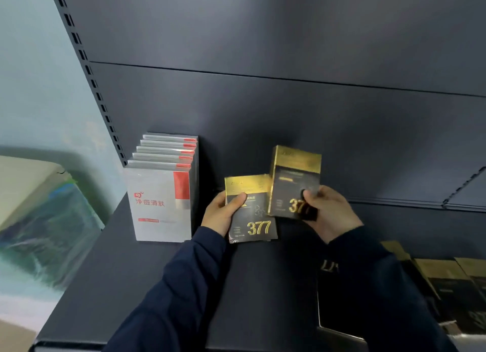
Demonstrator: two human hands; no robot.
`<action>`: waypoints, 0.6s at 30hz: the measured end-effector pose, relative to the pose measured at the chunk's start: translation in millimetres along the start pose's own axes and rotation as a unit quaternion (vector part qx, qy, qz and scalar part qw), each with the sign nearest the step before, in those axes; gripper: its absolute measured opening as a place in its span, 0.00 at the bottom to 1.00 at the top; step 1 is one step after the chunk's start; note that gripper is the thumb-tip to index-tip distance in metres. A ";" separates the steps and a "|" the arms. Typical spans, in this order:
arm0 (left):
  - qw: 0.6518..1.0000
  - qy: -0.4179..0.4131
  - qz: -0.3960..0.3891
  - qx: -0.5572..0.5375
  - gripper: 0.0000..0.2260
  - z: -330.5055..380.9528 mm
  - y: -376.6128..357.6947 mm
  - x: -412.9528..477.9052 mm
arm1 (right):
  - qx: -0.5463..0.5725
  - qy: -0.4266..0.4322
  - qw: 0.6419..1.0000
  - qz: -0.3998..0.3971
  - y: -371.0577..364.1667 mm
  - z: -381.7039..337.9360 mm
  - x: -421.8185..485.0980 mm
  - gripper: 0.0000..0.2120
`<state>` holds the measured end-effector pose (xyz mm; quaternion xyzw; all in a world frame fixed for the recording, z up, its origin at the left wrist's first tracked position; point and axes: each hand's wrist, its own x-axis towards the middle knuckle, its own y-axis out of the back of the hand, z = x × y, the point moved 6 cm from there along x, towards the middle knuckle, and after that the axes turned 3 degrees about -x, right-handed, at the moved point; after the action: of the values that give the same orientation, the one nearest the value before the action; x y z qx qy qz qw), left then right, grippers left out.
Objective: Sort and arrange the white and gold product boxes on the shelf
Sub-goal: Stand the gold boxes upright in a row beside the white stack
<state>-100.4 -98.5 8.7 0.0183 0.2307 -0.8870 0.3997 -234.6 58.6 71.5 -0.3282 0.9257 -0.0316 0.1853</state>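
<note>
At the near right of the shelf (157, 286), spare gold-and-black boxes (447, 286) lie flat. Over mid-shelf the left hand (223, 213) grips a gold-and-black 377 box (253, 220) by its left edge, and the right hand (330, 212) grips a second 377 box (294, 178), held higher and overlapping the first. Further back on the left, white boxes (160, 204) stand in a row.

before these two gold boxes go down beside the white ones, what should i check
1. Grip of the left hand on the lower gold box: ok.
2. Grip of the right hand on the upper gold box: ok.
3. Both 377 fronts facing the camera: ok.
4. Row of white boxes standing upright: ok.
5. Bare shelf between the white boxes and the gold ones: ok.
6. Bottom of the lower gold box resting on the shelf: cannot tell.
</note>
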 end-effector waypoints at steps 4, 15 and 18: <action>0.997 -0.026 0.034 0.060 0.06 2.2 -5.6 8.8 | -0.007 -0.044 0.999 -0.017 -22.6 32.4 8.1 0.06; 0.990 -0.040 0.055 0.120 0.17 11.3 -24.3 36.8 | -0.260 0.063 0.963 0.025 -27.3 33.6 37.0 0.22; 0.992 -0.049 0.042 0.110 0.18 8.7 -26.7 38.4 | -0.337 0.119 0.933 0.052 -32.4 28.5 39.3 0.23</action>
<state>-144.3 -113.7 18.7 0.0279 0.1109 -0.8891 0.4432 -233.1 10.7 38.1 -0.3167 0.9131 0.2527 -0.0459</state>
